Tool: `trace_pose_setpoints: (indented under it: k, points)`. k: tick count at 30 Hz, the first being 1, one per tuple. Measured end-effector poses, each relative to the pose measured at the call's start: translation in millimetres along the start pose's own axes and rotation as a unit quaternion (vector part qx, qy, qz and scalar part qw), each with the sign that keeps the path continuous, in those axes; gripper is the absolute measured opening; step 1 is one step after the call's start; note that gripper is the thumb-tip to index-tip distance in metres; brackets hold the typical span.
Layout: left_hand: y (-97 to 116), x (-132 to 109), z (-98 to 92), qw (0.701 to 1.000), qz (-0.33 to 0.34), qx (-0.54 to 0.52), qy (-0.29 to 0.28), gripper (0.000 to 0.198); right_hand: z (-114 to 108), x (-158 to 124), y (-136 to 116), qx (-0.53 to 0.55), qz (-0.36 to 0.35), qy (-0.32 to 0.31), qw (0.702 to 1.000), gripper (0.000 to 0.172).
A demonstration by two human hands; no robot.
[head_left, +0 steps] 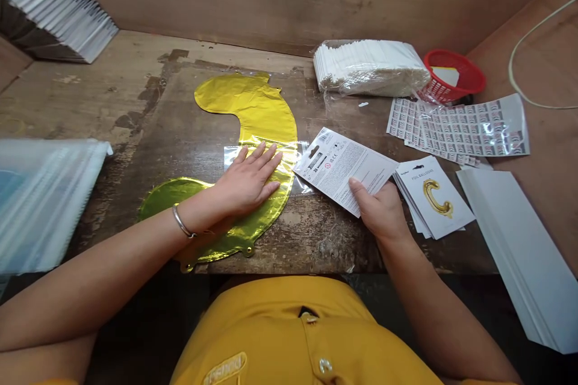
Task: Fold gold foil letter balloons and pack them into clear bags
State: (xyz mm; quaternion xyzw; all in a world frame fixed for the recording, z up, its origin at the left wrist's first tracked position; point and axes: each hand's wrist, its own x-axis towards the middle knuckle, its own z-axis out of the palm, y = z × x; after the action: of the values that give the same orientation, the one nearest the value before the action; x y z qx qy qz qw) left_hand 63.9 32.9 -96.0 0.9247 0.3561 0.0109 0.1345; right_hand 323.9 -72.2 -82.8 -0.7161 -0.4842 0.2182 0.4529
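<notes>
I see my left hand (pixel 250 177) lying flat and open, fingers spread, on the gold balloon (pixel 257 111). The balloon is shaped like a big letter C and lies flat in the middle of the table (pixel 180 132). A thin clear bag (pixel 232 153) peeks out under my fingers. My right hand (pixel 382 210) pinches one corner of a printed card (pixel 343 168), just beside the balloon, with the thumb on top. Next to that hand is a pile of cards (pixel 436 195) with a gold C on them. I think a few things could go wrong here. The foil is shiny and slippery, so if my flat hand pushes sideways, the balloon could slide or get a crease. The table top looks rough and chipped, and that could scratch the foil. The card is held only by a corner, so it could bend or slip out. My right wrist is close to the pile and could knock it crooked.
</notes>
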Motion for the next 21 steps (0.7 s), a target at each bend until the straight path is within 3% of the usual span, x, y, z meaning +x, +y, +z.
trace_pose_setpoints:
  k: [3, 6, 12, 16, 21]
  points:
    - [0.5, 1.1, -3.7, 1.0, -0.001, 0.008, -0.017, 0.063, 1.6, 1.7, 3.6, 0.014, 0.031, -0.014, 0.999, 0.043]
    - [-1.0, 1.1, -5.4, 0.999, 0.018, 0.006, -0.026, 0.062, -0.2, -1.5, 2.7, 0.057, 0.082, -0.089, 0.991, 0.047]
    - [-9.9, 0.6, -8.6, 0.996, 0.072, 0.014, -0.043, 0.061, -5.7, -3.0, -1.8, 0.137, 0.237, -0.184, 0.944, 0.041]
    - [-15.2, 1.8, -11.5, 0.995, 0.09, 0.008, -0.048, 0.06, -5.9, 3.3, -4.5, 0.197, 0.258, -0.216, 0.921, 0.034]
    - [-16.2, 1.1, -15.6, 0.994, 0.095, 0.0, -0.05, 0.06, -8.6, 6.4, -4.7, 0.216, 0.274, -0.237, 0.907, 0.039]
